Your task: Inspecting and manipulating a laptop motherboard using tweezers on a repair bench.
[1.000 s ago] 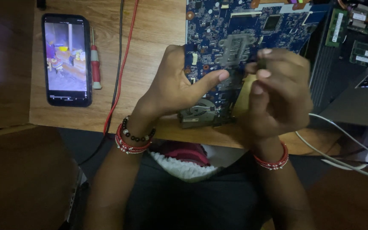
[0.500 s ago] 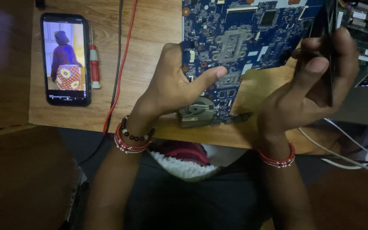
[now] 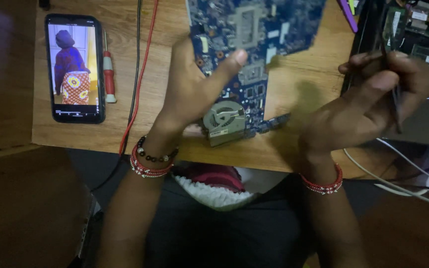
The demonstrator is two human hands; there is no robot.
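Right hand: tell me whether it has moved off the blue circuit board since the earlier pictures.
Yes. The right hand has swung right, off the blue circuit board, toward the open laptop; it pinches a thin dark tool.

Between the left hand (image 3: 192, 94) and the right hand (image 3: 368, 106) lay a bare stretch of wooden desk (image 3: 299, 84), open for passage. Above the left hand, the blue circuit board (image 3: 254, 30) and its cooling fan (image 3: 224, 121) filled the way. To the left of that hand ran red and black wires (image 3: 137, 74), then a small screwdriver (image 3: 108, 69) and a smartphone (image 3: 74, 67), with open desk beyond them. Past the right hand, an opened laptop chassis (image 3: 413, 30) blocked the far side, and white cables (image 3: 398, 173) trailed below it.
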